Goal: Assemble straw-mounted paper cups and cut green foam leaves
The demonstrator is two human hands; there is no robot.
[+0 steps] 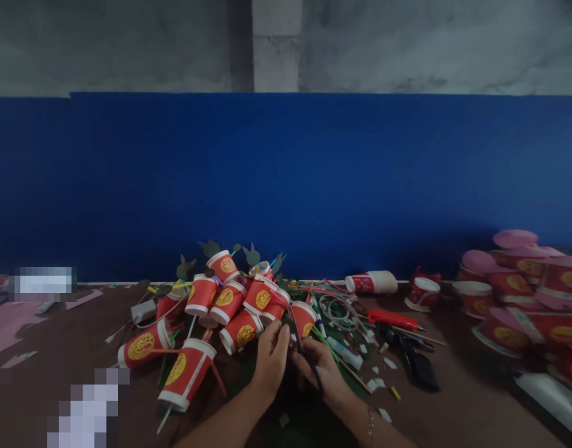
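My right hand (327, 372) grips a pair of dark-handled scissors (297, 330), with the blades pointing up and away from me. Close beside it, my left hand (271, 356) has its thumb and fingers pressed together near the blades. A small whitish bit shows between the hands, but what the left fingers pinch is too small to make out. Just beyond the hands lies a heap of red paper cups (227, 301) with yellow emblems, several with straws or sticks through them. One red cup (303, 318) rests right behind the scissors.
Right of my hands are white paper scraps (379, 382), coiled clear tubing (338, 312), a red-handled tool (393, 319) and a black tool (419, 367). Cups with pink paper (514, 292) are piled far right. Pink sheets (15, 320) lie left. A blue panel (286, 186) stands behind.
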